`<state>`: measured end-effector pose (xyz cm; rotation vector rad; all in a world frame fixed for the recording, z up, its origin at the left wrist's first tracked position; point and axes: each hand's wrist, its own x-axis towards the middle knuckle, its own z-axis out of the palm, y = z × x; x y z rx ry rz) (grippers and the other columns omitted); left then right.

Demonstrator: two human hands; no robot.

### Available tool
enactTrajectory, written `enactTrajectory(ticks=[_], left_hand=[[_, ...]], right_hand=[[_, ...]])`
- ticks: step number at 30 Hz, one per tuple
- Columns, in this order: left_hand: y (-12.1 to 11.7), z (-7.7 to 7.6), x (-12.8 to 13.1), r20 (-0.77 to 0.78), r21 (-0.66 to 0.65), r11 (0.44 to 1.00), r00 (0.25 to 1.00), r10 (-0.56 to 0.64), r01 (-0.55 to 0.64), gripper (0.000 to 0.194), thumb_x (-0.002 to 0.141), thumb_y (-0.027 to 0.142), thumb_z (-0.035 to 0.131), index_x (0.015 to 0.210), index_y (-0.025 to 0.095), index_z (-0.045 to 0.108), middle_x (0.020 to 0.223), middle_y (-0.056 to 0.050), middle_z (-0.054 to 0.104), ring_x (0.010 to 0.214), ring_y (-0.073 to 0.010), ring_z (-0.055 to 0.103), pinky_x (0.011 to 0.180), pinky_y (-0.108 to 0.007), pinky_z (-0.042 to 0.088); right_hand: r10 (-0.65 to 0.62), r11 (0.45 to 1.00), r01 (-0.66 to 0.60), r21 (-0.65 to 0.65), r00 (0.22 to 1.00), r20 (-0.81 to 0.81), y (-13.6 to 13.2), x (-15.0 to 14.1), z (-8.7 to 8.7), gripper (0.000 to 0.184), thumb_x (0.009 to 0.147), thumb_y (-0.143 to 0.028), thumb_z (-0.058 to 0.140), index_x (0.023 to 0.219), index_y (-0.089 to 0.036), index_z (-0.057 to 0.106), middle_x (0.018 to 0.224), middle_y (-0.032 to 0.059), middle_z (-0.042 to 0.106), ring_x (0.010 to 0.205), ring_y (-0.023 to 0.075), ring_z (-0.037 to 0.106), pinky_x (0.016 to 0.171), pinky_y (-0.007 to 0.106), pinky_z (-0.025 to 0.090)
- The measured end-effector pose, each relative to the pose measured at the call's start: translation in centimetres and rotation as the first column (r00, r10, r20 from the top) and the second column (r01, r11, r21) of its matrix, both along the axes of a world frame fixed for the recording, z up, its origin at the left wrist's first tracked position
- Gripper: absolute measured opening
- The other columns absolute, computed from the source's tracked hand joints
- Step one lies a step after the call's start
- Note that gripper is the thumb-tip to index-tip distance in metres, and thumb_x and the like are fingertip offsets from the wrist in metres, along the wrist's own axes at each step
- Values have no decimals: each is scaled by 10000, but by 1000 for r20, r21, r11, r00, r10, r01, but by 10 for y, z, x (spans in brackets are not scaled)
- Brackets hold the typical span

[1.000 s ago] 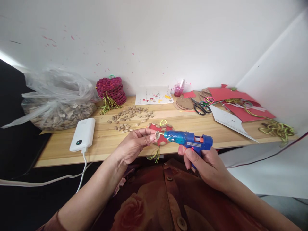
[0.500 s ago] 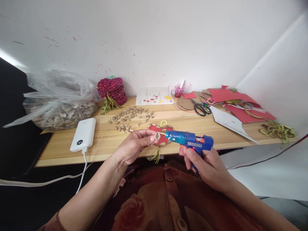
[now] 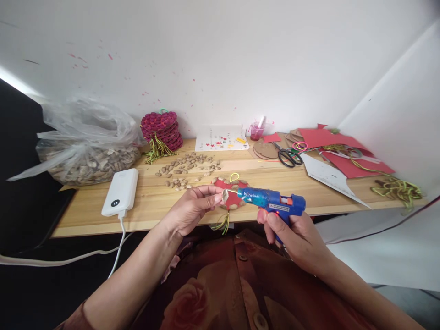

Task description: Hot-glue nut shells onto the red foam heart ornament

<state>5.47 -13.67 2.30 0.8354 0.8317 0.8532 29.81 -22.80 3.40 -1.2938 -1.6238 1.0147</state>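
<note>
So, the left hand point(image 3: 194, 208) pinches a shell point(image 3: 225, 195); the right hand point(image 3: 299, 238) clasps a glue gun point(image 3: 271, 200) partly hiding a red ornament point(image 3: 233, 200), scissors point(image 3: 291, 157) beyond.

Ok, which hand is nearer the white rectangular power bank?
Left. The left hand is to the right of the power bank, apart from it; the right hand is farther right, around the blue plastic glue gun.

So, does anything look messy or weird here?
Yes, pink splotches speckle the white wall above the table, like splashed paint, though I can't tell what made them. At the table's right end, yellow-green yarn lies in a loose tangle instead of a neat bundle.
</note>
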Motion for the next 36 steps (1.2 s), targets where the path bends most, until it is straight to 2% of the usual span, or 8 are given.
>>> enactTrajectory(ticks=[4,12,20,24,30,36], left_hand=[[1,1,0,15,16,1000,1000,-7,7,423,532,361,1030,812,130,813,752,-38,750,701,-100,633,705,-207,458],[-1,3,1,40,36,999,999,-29,28,381,539,352,1027,781,154,811,735,-22,757,683,-97,643,703,-204,467],[0,0,-1,46,-14,1000,999,21,-20,398,516,325,1036,784,136,809,736,-30,738,651,-87,610,646,-198,464],[2,-2,-2,84,-44,998,995,44,-40,413,518,312,1037,808,126,810,752,-28,732,682,-88,628,687,-193,488],[3,-5,-3,113,-45,998,993,44,-39,384,558,291,1022,832,128,807,739,-24,720,657,-87,610,627,-192,467],[2,-2,-2,102,-41,998,994,46,-42,416,525,306,1036,819,127,803,738,-17,719,645,-70,598,614,-172,458]], right_hand=[[2,1000,-2,-7,1000,10,0,-1,1,486,1044,-510,490,679,-211,605,700,41,640,596,148,555,535,286,447],[-3,1000,3,-14,1000,23,1,0,0,480,1046,-516,485,690,-215,600,664,33,620,592,152,556,565,299,445],[-16,1000,16,6,1000,21,0,1,-1,441,1044,-516,489,753,-209,612,701,33,639,590,145,545,520,280,429],[16,1000,-16,-5,1000,23,-3,0,2,437,1038,-512,499,745,-211,617,686,29,638,572,140,548,502,275,426],[48,999,-50,19,994,95,-5,-3,7,477,1044,-504,472,671,-232,590,633,38,641,610,177,584,584,318,464],[62,997,-65,28,992,108,-3,-3,9,457,1049,-483,466,686,-236,591,639,41,654,620,185,596,589,321,456]])
